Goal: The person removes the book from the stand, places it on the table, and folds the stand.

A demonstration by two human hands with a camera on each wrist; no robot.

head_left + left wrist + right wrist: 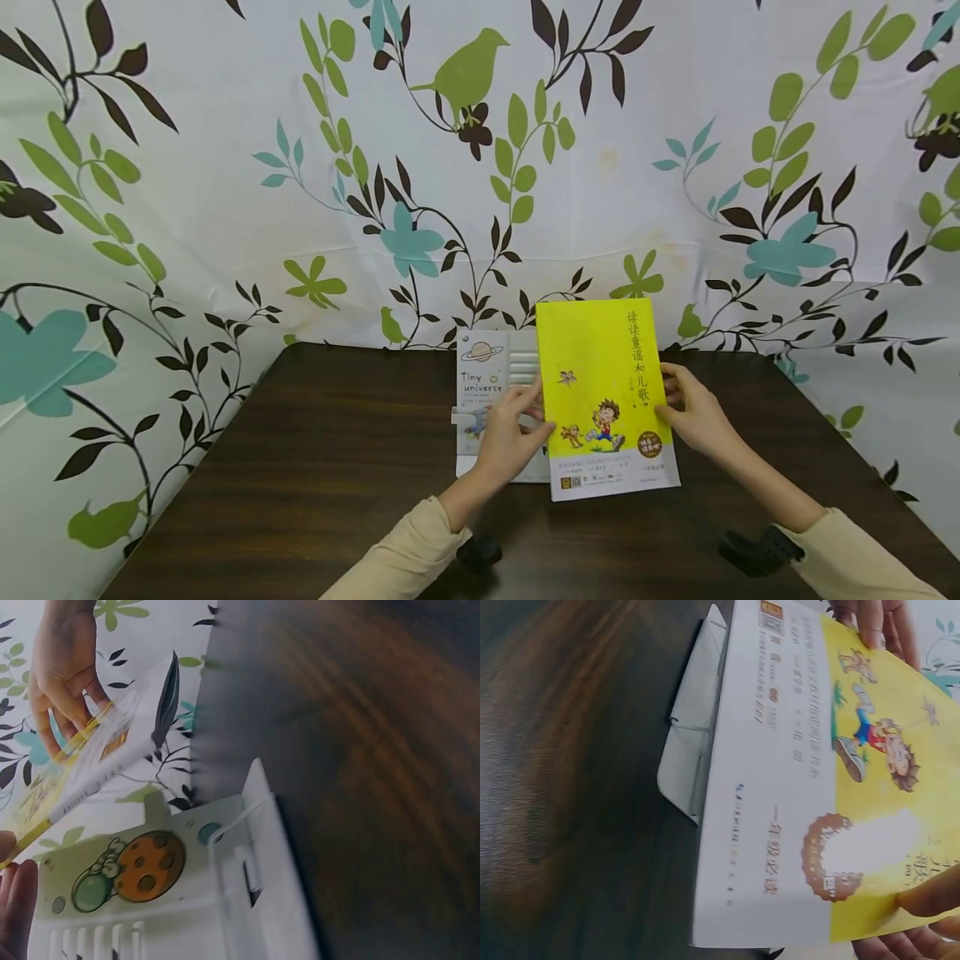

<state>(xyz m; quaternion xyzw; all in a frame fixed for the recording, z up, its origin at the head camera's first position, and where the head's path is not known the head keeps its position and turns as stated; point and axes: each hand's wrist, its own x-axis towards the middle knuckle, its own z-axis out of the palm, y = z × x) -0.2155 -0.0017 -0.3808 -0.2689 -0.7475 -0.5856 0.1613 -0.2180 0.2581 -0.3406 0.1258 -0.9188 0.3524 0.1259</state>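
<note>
A yellow paperback book (600, 350) with a white band along its bottom stands tilted, its front cover turned toward me. On its left edge the left hand (504, 442) pinches it, thumb in front and fingers behind. The right hand (699, 415) grips the right edge the same way. Behind the book is a white book stand (480, 371) printed "Tiny universe", with slots down its middle; the book hides most of its right side. In the left wrist view, the stand's panel (196, 919) shows an orange planet picture, and the book (112, 750) leans above it.
The dark wooden table (322, 450) spreads under both arms. At its back edge hangs a white cloth (225, 208) patterned with leaves and birds. Black wrist devices (759, 552) sit below the forearms.
</note>
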